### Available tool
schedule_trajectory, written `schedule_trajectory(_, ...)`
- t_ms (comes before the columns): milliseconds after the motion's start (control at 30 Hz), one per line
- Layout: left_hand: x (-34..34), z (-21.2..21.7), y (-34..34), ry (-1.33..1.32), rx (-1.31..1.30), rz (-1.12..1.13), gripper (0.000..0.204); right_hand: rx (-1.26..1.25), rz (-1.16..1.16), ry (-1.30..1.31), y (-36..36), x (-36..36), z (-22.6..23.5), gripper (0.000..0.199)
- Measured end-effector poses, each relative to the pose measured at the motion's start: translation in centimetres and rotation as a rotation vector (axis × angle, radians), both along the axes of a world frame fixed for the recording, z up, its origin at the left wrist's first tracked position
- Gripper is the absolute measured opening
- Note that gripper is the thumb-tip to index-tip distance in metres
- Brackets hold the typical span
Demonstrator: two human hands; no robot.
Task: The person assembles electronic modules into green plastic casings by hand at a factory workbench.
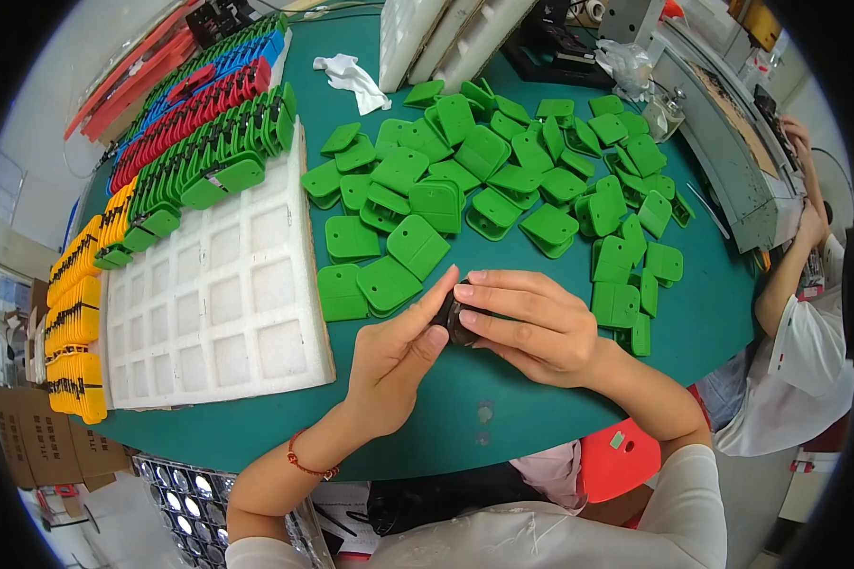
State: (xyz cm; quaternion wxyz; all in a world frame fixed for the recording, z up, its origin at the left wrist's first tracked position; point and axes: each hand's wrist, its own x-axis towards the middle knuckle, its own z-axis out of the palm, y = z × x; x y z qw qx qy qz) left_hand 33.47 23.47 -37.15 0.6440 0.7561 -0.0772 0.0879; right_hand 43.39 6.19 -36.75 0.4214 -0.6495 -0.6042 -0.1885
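Both my hands meet over the near middle of the green table, around a small dark, rounded object whose kind I cannot make out. My left hand grips its left side between thumb and fingers. My right hand closes on it from the right, fingertips across its top. Just beyond my hands lies a loose heap of green folded plastic cases, each with a small hole near one corner. The nearest of these, a green case, lies close to my left fingertips.
A white foam tray with square pockets stands at left, lined with rows of yellow, green, red and blue pieces. A white cloth and upright foam trays are at the back. A grey machine and another person's arm are at right.
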Motion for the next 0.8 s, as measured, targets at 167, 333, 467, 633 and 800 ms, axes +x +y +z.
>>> schedule_trajectory(167,0.0,-0.2,0.1,0.0,-0.043,-0.009,0.039,-0.024,0.028,-0.004,-0.2,0.3,-0.1,0.034)
schedule_trajectory(333,-0.2,-0.4,0.2,-0.044,0.039,0.018,0.039,-0.03,0.032,0.007,-0.2,0.1,0.0,0.033)
schedule_trajectory(467,-0.1,-0.7,0.0,-0.094,0.05,0.042,0.039,-0.025,0.039,0.017,-0.2,0.1,-0.1,0.032)
schedule_trajectory(633,0.0,-1.1,-0.2,-0.115,0.046,0.061,0.039,-0.035,0.024,0.001,-0.3,0.3,-0.1,0.035)
schedule_trajectory(800,-0.1,-1.3,-0.2,-0.121,0.058,0.076,0.039,-0.032,0.033,-0.001,-0.1,0.4,-0.2,0.036)
